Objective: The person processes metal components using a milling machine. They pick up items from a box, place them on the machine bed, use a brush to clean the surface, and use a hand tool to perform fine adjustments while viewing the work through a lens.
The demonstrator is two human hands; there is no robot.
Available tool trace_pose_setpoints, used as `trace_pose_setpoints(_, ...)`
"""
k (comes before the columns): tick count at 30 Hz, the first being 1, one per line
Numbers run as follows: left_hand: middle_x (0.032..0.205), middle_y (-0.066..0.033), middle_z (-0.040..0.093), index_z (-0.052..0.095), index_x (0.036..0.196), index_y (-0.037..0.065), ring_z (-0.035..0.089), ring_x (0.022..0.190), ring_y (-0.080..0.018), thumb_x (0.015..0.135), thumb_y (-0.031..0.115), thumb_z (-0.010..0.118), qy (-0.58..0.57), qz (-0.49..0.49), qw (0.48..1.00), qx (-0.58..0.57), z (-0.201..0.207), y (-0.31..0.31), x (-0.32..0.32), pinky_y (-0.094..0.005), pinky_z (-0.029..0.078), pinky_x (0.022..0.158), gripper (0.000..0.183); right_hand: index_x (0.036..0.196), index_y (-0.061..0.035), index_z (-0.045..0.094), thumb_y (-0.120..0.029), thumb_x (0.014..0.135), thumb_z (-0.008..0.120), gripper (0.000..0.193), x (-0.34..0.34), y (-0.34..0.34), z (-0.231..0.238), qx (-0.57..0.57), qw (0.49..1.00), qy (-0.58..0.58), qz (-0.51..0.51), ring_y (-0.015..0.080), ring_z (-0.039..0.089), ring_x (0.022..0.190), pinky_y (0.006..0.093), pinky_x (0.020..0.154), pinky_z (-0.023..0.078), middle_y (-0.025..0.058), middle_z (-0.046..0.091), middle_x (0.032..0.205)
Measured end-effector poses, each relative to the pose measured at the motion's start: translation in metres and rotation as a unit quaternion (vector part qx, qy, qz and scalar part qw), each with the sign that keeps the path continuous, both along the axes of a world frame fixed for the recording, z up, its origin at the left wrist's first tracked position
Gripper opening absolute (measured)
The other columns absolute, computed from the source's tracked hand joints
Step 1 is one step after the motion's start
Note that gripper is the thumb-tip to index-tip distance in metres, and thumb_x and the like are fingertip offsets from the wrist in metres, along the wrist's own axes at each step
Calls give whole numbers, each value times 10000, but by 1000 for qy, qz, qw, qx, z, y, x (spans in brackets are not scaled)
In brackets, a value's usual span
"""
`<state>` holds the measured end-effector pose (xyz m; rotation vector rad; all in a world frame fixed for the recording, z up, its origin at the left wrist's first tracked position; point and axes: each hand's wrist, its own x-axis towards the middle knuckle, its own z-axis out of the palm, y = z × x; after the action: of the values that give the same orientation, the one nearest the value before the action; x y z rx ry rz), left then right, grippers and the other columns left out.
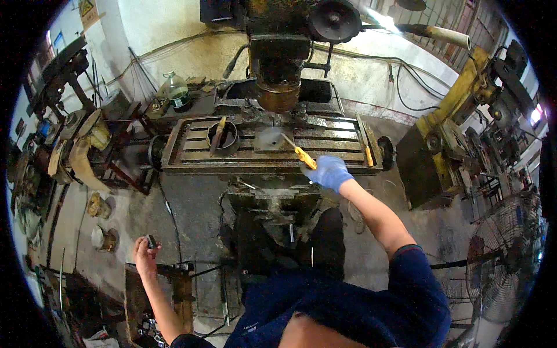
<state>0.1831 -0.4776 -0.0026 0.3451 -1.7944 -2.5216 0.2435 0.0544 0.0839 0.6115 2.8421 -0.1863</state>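
Observation:
My right hand (329,173), in a blue glove, is closed around a yellow-handled tool (304,157) with a thin pale shaft. Its exact kind is unclear. The shaft points left toward a flat metal plate (268,141) on the slotted machine table (197,170); a whitish blur covers part of the plate, and I cannot tell whether the tip touches it. Low on the left, well apart from the table, my bare left hand (145,253) pinches a small dark block (152,241). Left of the plate, a round dark pot (231,141) holds a yellow-handled brush (219,134).
Above the table hangs the milling machine's head (278,69). Handwheels (387,153) stick out at the table's ends, and a yellow-handled item (369,155) lies at its right. A wooden box (134,296) of metal bits stands below my left hand; a fan (502,258) stands at right.

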Motion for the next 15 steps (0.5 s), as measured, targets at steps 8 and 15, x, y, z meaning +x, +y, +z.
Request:
trace_pose_setpoints(8, 685, -62, 531, 501, 809, 17, 545, 632, -167, 830, 73, 562, 27, -50, 996, 74, -18, 25, -8, -390, 506, 661, 86, 818, -22, 649, -542, 721, 542, 540, -47, 16, -5, -15, 997, 77, -14, 345, 612, 804, 414, 703, 478, 204, 630, 833)
trace_pose_setpoints(15, 775, -76, 516, 525, 844, -20, 551, 686, -168, 823, 72, 571, -47, -203, 976, 61, -26, 147, -8, -447, 533, 765, 105, 701, -3, 638, -612, 701, 537, 617, 46, -15, -14, -158, 972, -38, 171, 357, 604, 671, 426, 618, 459, 223, 597, 675)
